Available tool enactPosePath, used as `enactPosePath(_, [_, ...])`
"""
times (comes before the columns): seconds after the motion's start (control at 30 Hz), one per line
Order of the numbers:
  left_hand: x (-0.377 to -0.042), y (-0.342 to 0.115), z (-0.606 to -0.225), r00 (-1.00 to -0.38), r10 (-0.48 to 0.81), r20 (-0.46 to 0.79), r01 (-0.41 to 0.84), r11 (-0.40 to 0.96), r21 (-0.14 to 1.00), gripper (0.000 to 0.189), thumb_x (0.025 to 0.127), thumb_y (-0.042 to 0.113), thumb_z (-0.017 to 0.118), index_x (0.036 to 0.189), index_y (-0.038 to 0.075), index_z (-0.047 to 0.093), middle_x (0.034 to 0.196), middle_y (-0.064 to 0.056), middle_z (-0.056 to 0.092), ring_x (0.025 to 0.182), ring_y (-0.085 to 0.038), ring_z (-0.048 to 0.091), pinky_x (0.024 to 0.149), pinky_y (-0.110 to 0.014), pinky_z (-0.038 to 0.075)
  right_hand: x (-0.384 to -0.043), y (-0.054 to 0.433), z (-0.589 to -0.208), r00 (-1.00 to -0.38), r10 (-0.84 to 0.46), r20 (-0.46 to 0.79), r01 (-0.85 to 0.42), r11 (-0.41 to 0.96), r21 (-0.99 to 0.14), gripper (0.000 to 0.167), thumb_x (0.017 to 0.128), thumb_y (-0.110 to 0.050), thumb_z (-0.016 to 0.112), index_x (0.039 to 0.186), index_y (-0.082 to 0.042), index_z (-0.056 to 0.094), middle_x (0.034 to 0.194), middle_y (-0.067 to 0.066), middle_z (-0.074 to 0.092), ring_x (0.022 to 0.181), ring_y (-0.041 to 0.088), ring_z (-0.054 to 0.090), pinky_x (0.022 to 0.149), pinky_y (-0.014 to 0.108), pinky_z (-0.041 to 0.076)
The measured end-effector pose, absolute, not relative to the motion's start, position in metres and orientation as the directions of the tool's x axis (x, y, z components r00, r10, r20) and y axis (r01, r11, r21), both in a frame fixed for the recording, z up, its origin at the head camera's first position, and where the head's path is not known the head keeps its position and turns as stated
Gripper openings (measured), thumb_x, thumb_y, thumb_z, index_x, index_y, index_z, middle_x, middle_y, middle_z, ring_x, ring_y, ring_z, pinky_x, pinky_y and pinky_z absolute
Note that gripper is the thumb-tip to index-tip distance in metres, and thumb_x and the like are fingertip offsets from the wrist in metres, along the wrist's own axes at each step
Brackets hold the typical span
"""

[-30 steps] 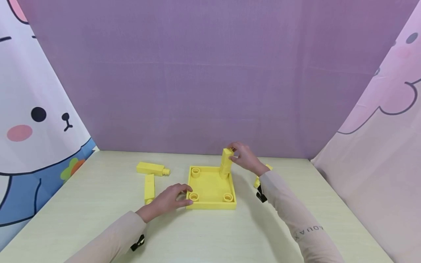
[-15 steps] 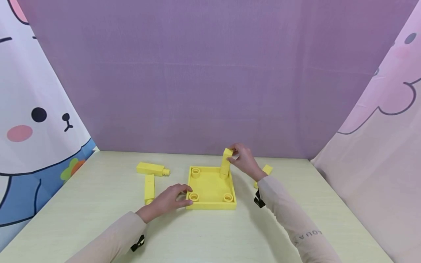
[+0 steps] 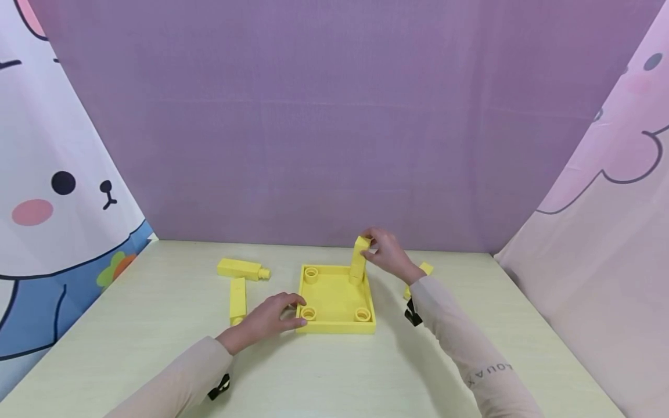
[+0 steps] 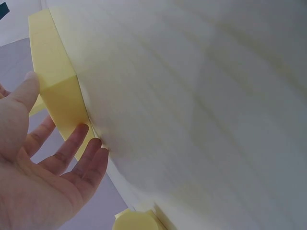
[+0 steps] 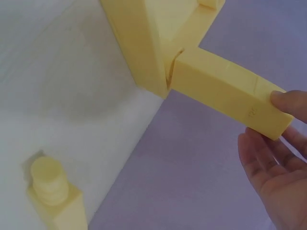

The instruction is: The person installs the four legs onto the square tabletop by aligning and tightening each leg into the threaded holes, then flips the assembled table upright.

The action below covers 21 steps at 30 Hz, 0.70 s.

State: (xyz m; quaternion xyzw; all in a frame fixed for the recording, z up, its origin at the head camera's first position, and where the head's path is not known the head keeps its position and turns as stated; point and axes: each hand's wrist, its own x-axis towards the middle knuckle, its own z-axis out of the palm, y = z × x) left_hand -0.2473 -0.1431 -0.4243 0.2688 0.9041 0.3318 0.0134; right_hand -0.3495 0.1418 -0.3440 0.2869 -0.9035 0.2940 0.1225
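Note:
A yellow toy tabletop (image 3: 334, 328), a raised-rim square with round threaded sockets at its corners, lies underside up on the table. My left hand (image 3: 268, 318) holds its near left corner, thumb on the front wall and fingers along the left wall. Over the far right corner stands a square yellow table leg (image 3: 359, 258), leaning slightly. My right hand (image 3: 389, 255) pinches its upper end between thumb and fingers. In the right wrist view a thin gap shows between the leg (image 5: 223, 88) and the tabletop's edge (image 5: 139, 48); its lower end hides the socket.
Two more yellow legs with threaded ends, one lying crosswise (image 3: 238, 268) and one lengthwise (image 3: 237, 297), are on the left. Another leg (image 3: 426, 269) lies partly hidden behind my right forearm. A purple cloth (image 3: 334, 128) hangs at the table's back edge.
The leg has turned a little in my right hand's fingers, and that hand and forearm have shifted slightly. My left hand and the tabletop stay in place.

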Motion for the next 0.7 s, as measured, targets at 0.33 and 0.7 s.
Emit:
enactPosePath(0.33, [-0.248,-0.143,-0.425,-0.857,0.492,0.152,0.475,0.642,0.602,0.043,0.084,0.036,0.064,0.114,0.006,0.057,0.110,-0.005,0.060,0.104,-0.024,0.055,0.088,-0.042,0.046,-0.349,0.144,-0.344,-0.808,-0.447,0.384,-0.588,0.660,-0.468,0.033,0.081,-0.005,0.067,0.111,0.004,0.056,0.108,0.019,0.059,0.090,0.031,0.061,0.078,0.041,0.053])
enactPosePath(0.7, [-0.247,-0.143,-0.424,-0.855,0.495,0.156,0.480,0.638,0.603,0.043,0.084,0.036,0.064,0.114,0.005,0.057,0.110,-0.006,0.060,0.104,-0.025,0.055,0.089,-0.042,0.046,-0.338,0.133,-0.348,-0.851,-0.309,0.424,-0.506,0.699,-0.506,0.036,0.078,-0.010,0.071,0.108,0.004,0.056,0.102,0.018,0.060,0.084,0.026,0.062,0.073,0.032,0.053])
